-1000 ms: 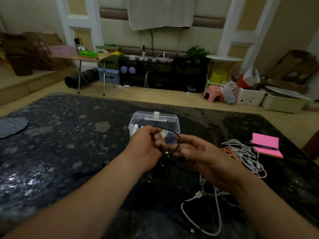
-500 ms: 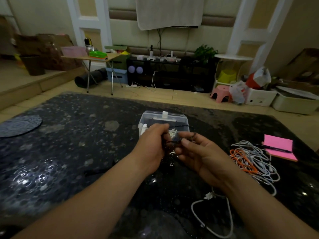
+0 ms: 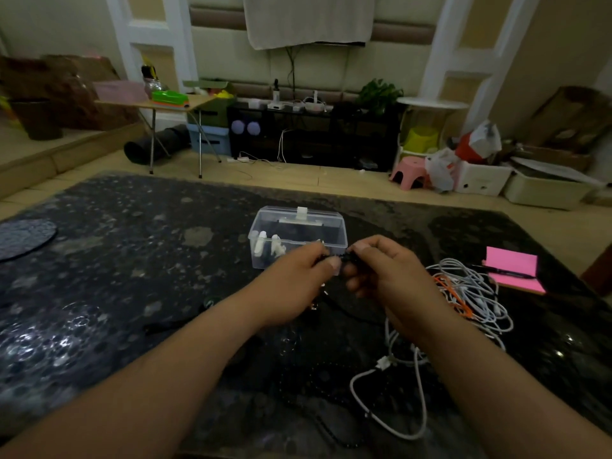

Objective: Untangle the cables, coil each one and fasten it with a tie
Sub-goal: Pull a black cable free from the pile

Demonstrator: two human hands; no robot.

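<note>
Left hand (image 3: 298, 283): fingers curled, thumb and forefinger pinching a black cable (image 3: 344, 258). Right hand (image 3: 387, 276): curled likewise, pinching it just beside. Forearms converge.

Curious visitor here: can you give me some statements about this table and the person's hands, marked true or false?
1. Both the left hand and the right hand pinch a black cable. True.
2. The clear box stands just beyond the hands. True.
3. The tangle of white and orange cables lies on the person's left. False: it lies on their right.
4. The pink notepad sits inside the box. False: it lies on the table, far right.
</note>
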